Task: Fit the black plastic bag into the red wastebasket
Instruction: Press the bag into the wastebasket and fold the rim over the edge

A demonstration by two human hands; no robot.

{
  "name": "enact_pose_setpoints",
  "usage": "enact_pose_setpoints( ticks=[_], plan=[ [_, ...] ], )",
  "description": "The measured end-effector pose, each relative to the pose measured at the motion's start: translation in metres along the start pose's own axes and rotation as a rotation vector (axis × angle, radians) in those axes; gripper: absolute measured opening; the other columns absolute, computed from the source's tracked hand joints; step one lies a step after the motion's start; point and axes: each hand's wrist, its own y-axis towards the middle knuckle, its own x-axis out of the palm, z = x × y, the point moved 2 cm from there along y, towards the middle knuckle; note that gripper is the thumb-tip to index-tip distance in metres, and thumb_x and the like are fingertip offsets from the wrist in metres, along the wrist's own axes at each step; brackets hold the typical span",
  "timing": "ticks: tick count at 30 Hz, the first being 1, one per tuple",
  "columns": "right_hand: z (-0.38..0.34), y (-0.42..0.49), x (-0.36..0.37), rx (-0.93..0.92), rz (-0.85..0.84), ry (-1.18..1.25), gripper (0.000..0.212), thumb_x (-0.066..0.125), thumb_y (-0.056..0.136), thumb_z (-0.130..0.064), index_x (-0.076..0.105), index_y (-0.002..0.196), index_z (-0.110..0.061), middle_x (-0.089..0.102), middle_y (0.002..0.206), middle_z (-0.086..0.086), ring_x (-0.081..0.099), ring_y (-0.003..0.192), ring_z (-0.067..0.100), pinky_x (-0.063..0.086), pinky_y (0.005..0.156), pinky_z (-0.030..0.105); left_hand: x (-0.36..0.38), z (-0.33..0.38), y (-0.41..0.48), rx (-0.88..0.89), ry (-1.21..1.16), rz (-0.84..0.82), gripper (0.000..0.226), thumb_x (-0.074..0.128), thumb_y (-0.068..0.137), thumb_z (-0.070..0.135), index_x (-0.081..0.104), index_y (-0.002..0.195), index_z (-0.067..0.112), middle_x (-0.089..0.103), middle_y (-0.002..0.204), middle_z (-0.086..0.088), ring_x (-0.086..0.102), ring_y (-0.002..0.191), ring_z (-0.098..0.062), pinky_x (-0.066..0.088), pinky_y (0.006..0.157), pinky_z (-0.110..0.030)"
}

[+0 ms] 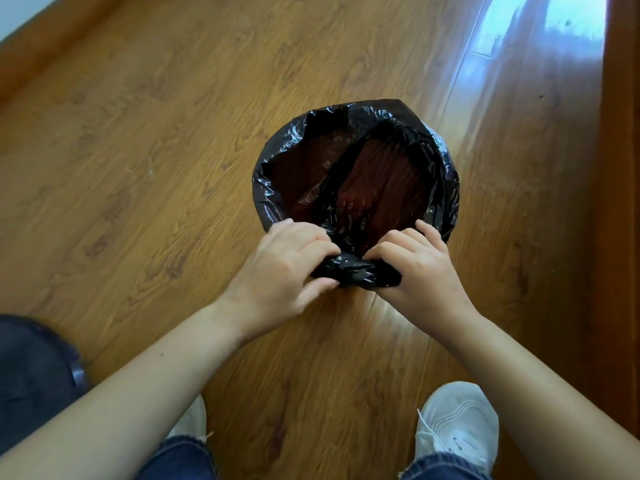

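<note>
The black plastic bag [440, 188] lines the red wastebasket [381, 181], which stands on the wooden floor; the bag's edge is folded over the whole rim and the red shows dimly through the thin plastic inside. At the near side of the rim a bunched twist of bag plastic sticks out. My left hand [287, 268] pinches the left end of that bunch. My right hand [419, 268] grips its right end. Both hands sit just in front of the basket.
Wooden floor [173, 150] surrounds the basket. A wooden baseboard or door frame [620, 202] runs along the right. My white shoes [457, 424] and jeans cuffs are at the bottom, a dark knee at lower left.
</note>
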Motion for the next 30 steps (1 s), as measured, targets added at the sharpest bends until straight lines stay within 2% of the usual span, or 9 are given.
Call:
enact_pose_setpoints(
  ticks=[6, 9, 12, 14, 18, 20, 23, 25, 30],
  plan=[
    [-0.007, 0.001, 0.001, -0.003, 0.002, 0.093, 0.033, 0.069, 0.075, -0.033, 0.062, 0.1, -0.012, 0.063, 0.091, 0.002, 0.056, 0.091, 0.021, 0.026, 0.107, 0.048, 0.005, 0.001, 0.003, 0.001, 0.008, 0.051, 0.018, 0.062, 0.072, 0.006, 0.064, 0.089, 0.007, 0.065, 0.087, -0.007, 0.059, 0.085, -0.026, 0.035, 0.081, -0.031],
    [0.002, 0.0, -0.008, 0.002, -0.06, 0.154, 0.049, 0.07, 0.07, -0.039, 0.057, 0.11, -0.015, 0.06, 0.101, -0.001, 0.051, 0.104, 0.016, 0.008, 0.112, 0.046, 0.002, -0.01, -0.003, -0.037, 0.028, 0.078, 0.026, 0.064, 0.065, -0.009, 0.063, 0.086, 0.006, 0.064, 0.086, -0.007, 0.059, 0.086, -0.026, 0.037, 0.085, -0.034],
    [0.008, 0.004, -0.013, 0.01, -0.054, 0.175, 0.043, 0.07, 0.07, -0.037, 0.06, 0.105, -0.015, 0.06, 0.1, -0.001, 0.05, 0.104, 0.015, 0.005, 0.112, 0.046, -0.003, -0.02, -0.007, -0.091, 0.032, 0.104, 0.029, 0.057, 0.062, -0.014, 0.061, 0.081, 0.007, 0.063, 0.082, -0.006, 0.058, 0.085, -0.028, 0.039, 0.092, -0.046],
    [0.007, 0.008, -0.011, -0.005, -0.06, 0.132, 0.035, 0.072, 0.071, -0.032, 0.063, 0.1, -0.014, 0.061, 0.097, 0.001, 0.052, 0.103, 0.018, 0.002, 0.111, 0.046, -0.008, -0.026, -0.009, -0.128, 0.039, 0.106, 0.029, 0.049, 0.061, -0.009, 0.061, 0.082, 0.007, 0.063, 0.084, -0.007, 0.058, 0.09, -0.029, 0.035, 0.097, -0.052],
    [0.0, 0.009, 0.0, -0.04, -0.066, 0.037, 0.019, 0.071, 0.074, -0.023, 0.066, 0.089, -0.012, 0.063, 0.085, 0.003, 0.057, 0.092, 0.023, 0.007, 0.11, 0.052, -0.007, -0.015, -0.013, -0.14, -0.039, 0.009, 0.043, 0.051, 0.063, -0.002, 0.058, 0.103, 0.013, 0.06, 0.106, -0.001, 0.042, 0.124, -0.023, 0.011, 0.108, -0.048],
    [-0.004, 0.009, 0.005, -0.026, -0.014, 0.025, 0.014, 0.071, 0.074, -0.019, 0.067, 0.083, -0.01, 0.064, 0.079, 0.004, 0.059, 0.084, 0.025, 0.011, 0.109, 0.05, -0.004, -0.002, -0.012, -0.081, -0.084, -0.015, 0.042, 0.054, 0.068, 0.008, 0.056, 0.11, 0.015, 0.058, 0.111, 0.001, 0.037, 0.127, -0.018, 0.012, 0.109, -0.046],
    [-0.011, 0.008, 0.011, -0.006, 0.065, 0.04, 0.011, 0.07, 0.074, -0.019, 0.066, 0.078, -0.01, 0.064, 0.075, 0.004, 0.059, 0.078, 0.024, 0.016, 0.107, 0.044, 0.0, 0.008, -0.007, -0.045, -0.088, 0.018, 0.032, 0.055, 0.077, 0.024, 0.058, 0.106, 0.011, 0.061, 0.106, -0.005, 0.051, 0.111, -0.02, 0.029, 0.104, -0.045],
    [-0.014, 0.008, 0.013, 0.005, 0.077, 0.063, 0.011, 0.071, 0.074, -0.02, 0.067, 0.079, -0.01, 0.064, 0.076, 0.004, 0.059, 0.079, 0.024, 0.018, 0.106, 0.043, 0.002, 0.006, -0.004, -0.063, -0.068, 0.044, 0.023, 0.058, 0.079, 0.022, 0.061, 0.097, 0.008, 0.064, 0.094, -0.007, 0.057, 0.093, -0.025, 0.042, 0.09, -0.042],
    [-0.008, 0.007, 0.007, -0.038, 0.034, 0.07, 0.024, 0.072, 0.072, -0.026, 0.066, 0.087, -0.008, 0.064, 0.085, 0.007, 0.058, 0.088, 0.027, 0.017, 0.106, 0.047, 0.002, -0.005, -0.007, -0.055, 0.032, 0.05, 0.014, 0.065, 0.073, 0.004, 0.062, 0.086, 0.006, 0.064, 0.082, -0.008, 0.057, 0.075, -0.028, 0.041, 0.069, -0.039]
  ],
)
